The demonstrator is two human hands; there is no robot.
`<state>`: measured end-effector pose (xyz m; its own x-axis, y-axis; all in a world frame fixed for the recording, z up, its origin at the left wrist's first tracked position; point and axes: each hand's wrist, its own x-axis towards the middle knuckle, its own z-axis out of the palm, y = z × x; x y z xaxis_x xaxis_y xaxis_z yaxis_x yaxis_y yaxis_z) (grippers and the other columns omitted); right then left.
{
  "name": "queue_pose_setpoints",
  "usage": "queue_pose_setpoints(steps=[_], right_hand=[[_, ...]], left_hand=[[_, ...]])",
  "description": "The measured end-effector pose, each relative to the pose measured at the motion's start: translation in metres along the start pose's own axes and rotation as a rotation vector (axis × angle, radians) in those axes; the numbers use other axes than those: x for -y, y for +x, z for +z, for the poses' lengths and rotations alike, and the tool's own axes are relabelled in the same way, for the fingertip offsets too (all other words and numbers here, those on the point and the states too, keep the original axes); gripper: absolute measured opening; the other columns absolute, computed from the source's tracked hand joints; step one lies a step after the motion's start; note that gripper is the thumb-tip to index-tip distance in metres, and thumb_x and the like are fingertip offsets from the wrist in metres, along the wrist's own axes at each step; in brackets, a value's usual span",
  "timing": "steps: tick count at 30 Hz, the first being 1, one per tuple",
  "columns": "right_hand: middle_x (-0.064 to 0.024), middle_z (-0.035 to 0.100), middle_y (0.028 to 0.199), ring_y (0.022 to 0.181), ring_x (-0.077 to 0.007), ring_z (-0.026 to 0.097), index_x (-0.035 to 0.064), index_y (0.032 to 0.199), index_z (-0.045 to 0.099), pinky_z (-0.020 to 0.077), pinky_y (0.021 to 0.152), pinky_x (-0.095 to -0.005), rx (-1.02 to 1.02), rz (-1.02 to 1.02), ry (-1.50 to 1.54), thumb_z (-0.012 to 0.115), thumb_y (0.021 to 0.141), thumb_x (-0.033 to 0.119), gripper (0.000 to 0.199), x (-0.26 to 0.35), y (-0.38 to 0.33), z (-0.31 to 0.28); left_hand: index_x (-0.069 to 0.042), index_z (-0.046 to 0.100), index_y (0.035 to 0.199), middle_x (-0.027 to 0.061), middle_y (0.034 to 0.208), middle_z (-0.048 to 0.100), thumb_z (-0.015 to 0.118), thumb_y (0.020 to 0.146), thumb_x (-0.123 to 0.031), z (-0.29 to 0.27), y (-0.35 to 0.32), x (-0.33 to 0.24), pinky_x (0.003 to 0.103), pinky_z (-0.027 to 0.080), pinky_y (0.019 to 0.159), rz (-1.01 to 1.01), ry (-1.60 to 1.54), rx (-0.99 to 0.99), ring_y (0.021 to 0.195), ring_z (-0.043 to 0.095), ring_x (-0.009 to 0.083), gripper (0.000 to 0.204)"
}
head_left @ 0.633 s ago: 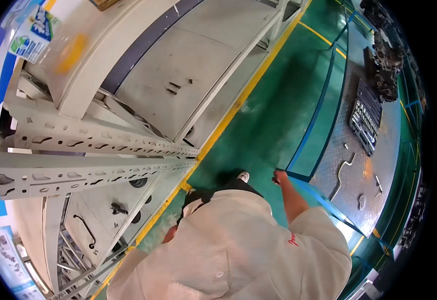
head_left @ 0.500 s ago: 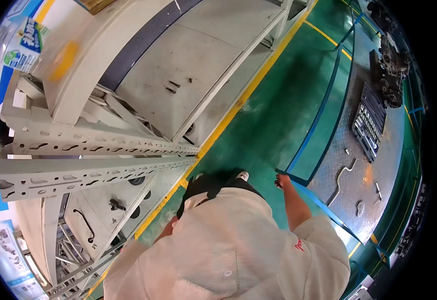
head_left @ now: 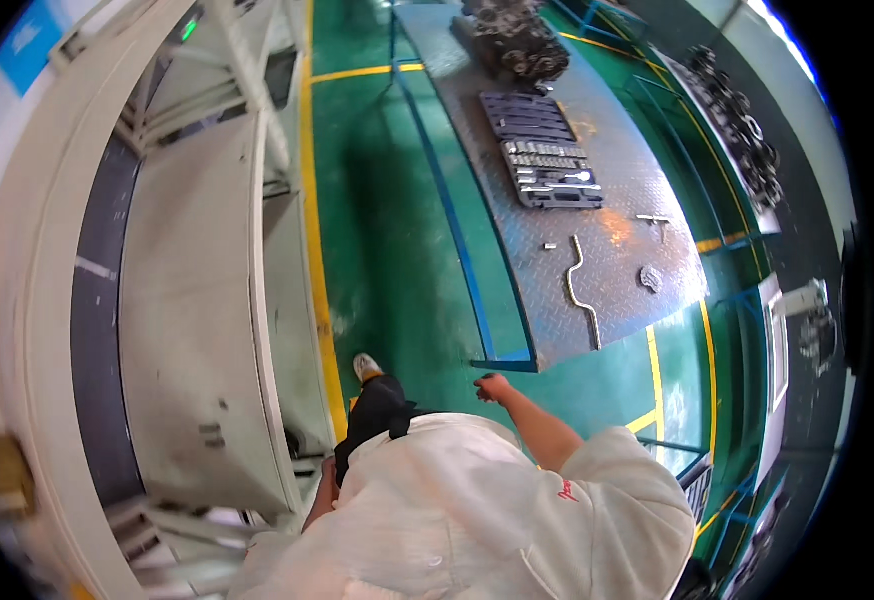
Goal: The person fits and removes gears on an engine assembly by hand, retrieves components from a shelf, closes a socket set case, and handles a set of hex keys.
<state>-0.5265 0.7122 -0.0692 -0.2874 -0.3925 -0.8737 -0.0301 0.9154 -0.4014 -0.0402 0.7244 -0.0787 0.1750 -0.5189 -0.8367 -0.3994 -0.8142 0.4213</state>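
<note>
My right hand (head_left: 491, 388) hangs low beside the near corner of the metal-topped workbench (head_left: 517, 285), apart from it. Its fingers look curled, with a dark patch at them; whether they hold anything cannot be made out. My left hand (head_left: 328, 474) hangs by my left hip, mostly hidden by my shirt and leg, fingers out of sight. On the bench lie an open socket set case (head_left: 547, 165), a cranked speed brace (head_left: 580, 290), a small socket (head_left: 550, 246), a T-shaped metal tool (head_left: 654, 219) and a grey toothed metal part (head_left: 650, 279).
A greasy engine block (head_left: 517, 42) sits on the bench's far end. To my left runs a pale metal shelf rack (head_left: 192, 320) with a few small dark parts. Yellow lines (head_left: 315, 260) mark the green floor (head_left: 382, 310). More benches with dark machine parts (head_left: 737, 125) stand right.
My view has swung to the right as I step along the aisle. The bench now stands ahead of me, and its near corner is closer to my front. Both hands still hang low.
</note>
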Motion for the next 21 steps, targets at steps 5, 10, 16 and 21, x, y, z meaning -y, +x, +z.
queue_pose_setpoints(steps=[5, 10, 16, 21], right_hand=[[-0.0151, 0.062, 0.066, 0.046, -0.0205, 0.056, -0.0018, 0.093, 0.06, 0.041, 0.038, -0.0314, -0.239, 0.097, 0.262, 0.061, 0.084, 0.015, 0.019, 0.044, -0.013, -0.035], [-0.0145, 0.062, 0.065, 0.047, -0.0205, 0.056, -0.0015, 0.092, 0.061, 0.0412, 0.039, -0.0313, -0.298, 0.069, 0.504, 0.061, 0.084, 0.015, 0.018, 0.07, -0.01, -0.023], [-0.014, 0.064, 0.068, 0.049, -0.0195, 0.057, -0.0012, 0.089, 0.063, 0.0399, 0.038, -0.0293, -0.375, 0.232, 0.97, 0.059, 0.083, 0.017, 0.02, 0.089, 0.01, 0.017], [-0.0119, 0.063, 0.067, 0.042, -0.0159, 0.049, -0.0006, 0.086, 0.064, 0.0319, 0.035, -0.0282, -0.368, 0.164, 0.997, 0.057, 0.082, 0.017, 0.019, 0.152, 0.047, 0.003]], left_hand=[[-0.002, 0.06, 0.087, 0.0079, 0.074, 0.061, 0.058, 0.081, -0.018, -0.034, 0.105, -0.163, 0.033, 0.047, 0.054, 0.04, -0.099, 0.04, 0.059, 0.057, 0.0209, 0.018], [-0.005, 0.055, 0.081, 0.003, 0.057, 0.05, 0.058, 0.082, -0.018, -0.07, 0.186, -0.303, 0.026, 0.041, 0.04, 0.236, 0.131, 0.041, 0.043, 0.047, 0.013, 0.014], [-0.006, 0.054, 0.079, 0.0033, 0.057, 0.047, 0.057, 0.083, -0.016, -0.042, 0.235, -0.408, 0.029, 0.042, 0.04, 0.108, -0.029, 0.093, 0.043, 0.045, 0.0152, 0.011], [-0.004, 0.06, 0.088, 0.004, 0.06, 0.049, 0.054, 0.086, -0.017, -0.004, 0.236, -0.455, 0.03, 0.046, 0.046, 0.058, 0.28, 0.295, 0.045, 0.045, 0.0166, 0.014]])
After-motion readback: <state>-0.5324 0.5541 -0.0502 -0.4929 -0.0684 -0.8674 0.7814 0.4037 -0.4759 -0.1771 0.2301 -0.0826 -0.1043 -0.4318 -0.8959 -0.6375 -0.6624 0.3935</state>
